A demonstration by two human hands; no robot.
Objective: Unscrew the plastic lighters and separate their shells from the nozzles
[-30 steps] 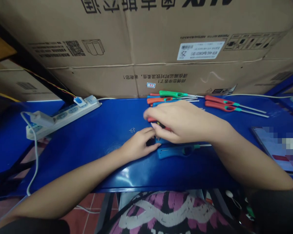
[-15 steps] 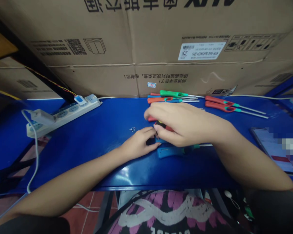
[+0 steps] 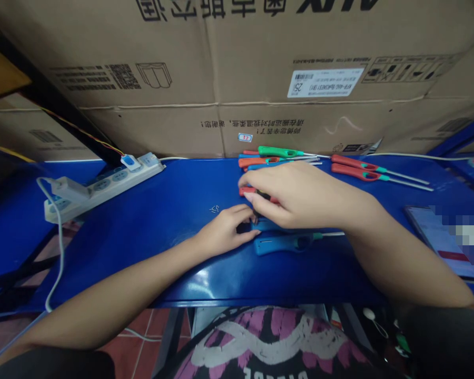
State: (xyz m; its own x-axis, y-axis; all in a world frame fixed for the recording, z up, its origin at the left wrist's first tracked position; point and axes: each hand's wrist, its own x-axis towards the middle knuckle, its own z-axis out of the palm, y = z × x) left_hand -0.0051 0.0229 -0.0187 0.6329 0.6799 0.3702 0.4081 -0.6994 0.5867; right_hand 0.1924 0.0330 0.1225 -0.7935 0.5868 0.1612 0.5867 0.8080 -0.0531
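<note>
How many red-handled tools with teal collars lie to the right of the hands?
2. One red-handled tool lies along the far edge of the blue bench, right of the right hand; another red-handled tool lies just nearer, beside it.
</note>
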